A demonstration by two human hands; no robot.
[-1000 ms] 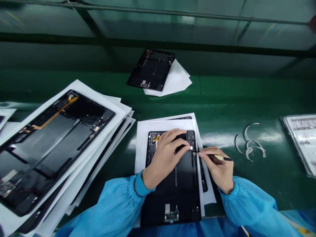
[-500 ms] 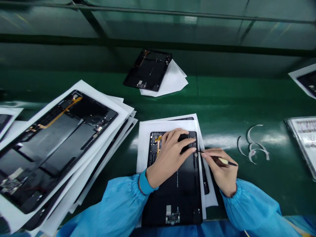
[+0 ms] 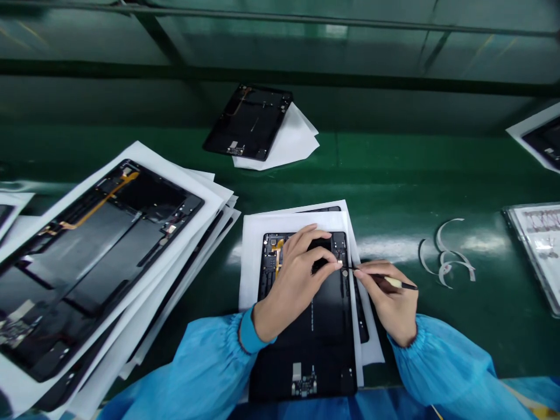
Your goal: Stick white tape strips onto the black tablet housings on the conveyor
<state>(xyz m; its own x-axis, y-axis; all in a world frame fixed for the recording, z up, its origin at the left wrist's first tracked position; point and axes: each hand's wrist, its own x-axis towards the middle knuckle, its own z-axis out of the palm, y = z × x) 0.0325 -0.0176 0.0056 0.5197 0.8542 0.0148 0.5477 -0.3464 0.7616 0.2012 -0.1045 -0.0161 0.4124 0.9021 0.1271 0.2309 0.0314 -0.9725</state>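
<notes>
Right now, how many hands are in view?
2: the left hand over the black panel, and the right hand beside that panel's right edge, holding a slim tool. No others show.

There are two hands (image 3: pixel 291 280), one tool (image 3: pixel 394 282), four curled strips (image 3: pixel 444 269) — and at least three tablets (image 3: pixel 324 341).

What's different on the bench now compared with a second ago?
The far tablet and the paper sheets under it have moved left, and another tablet has come into view at the right edge. Nothing was visibly grasped or released: the left hand stays on the near tablet, and the right hand keeps its thin tool at that tablet's right side. The left stack stayed put.
</notes>
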